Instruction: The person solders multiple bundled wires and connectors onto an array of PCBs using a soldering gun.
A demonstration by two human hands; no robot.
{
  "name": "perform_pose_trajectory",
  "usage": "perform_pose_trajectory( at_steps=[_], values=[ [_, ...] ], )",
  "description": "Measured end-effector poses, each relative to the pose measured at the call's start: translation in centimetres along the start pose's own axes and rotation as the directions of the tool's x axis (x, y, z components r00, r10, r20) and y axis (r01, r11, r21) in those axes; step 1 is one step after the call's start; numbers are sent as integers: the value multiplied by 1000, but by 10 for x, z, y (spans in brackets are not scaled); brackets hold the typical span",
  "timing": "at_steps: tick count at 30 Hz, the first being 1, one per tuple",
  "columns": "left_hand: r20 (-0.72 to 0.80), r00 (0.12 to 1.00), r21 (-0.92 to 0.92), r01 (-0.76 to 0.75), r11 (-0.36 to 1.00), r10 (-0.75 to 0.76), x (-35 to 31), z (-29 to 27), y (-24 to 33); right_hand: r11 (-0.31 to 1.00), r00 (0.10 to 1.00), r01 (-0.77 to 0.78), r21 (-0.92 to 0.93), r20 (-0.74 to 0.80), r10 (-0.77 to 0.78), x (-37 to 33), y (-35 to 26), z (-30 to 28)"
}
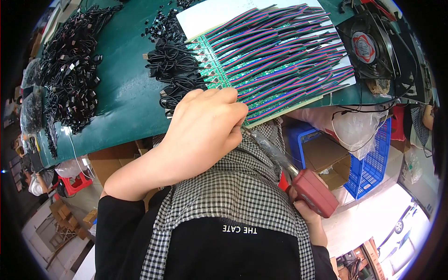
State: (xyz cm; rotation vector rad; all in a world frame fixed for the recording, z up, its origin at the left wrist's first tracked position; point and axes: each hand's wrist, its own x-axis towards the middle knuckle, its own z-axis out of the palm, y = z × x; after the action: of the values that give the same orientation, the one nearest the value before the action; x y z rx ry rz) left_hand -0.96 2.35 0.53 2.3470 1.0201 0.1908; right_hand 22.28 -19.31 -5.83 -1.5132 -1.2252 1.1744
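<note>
My left hand (205,128) is closed, its fingers curled down over the near left corner of a green circuit board panel (210,58); what they pinch, if anything, is hidden beneath them. My right hand (305,207) grips the dark red handle of a soldering gun (317,193). Its metal barrel slants up and left, with the tip close to my left fingertips at the panel's near edge. Rows of multicoloured ribbon wires (284,60) run rightward off the panel. Black coiled USB cables (175,65) lie along its left side.
A large heap of black cables (72,70) covers the left of the green table (119,93). Small black parts (163,28) are scattered at the back. A black fan (368,46) stands at the right. Below the table edge are a blue crate (371,161) and a plastic bag (350,128).
</note>
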Motion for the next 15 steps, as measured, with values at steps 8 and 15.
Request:
perform_pose_trajectory(
  at_steps=[8,15],
  values=[
    [12,1000,11,-5,1000,5,1,-1,0,998,998,-58,33,15,58,-19,20,-10],
    [10,1000,9,-9,1000,9,1,-2,0,947,985,-147,285,-39,165,-11,6,-2]
  ],
)
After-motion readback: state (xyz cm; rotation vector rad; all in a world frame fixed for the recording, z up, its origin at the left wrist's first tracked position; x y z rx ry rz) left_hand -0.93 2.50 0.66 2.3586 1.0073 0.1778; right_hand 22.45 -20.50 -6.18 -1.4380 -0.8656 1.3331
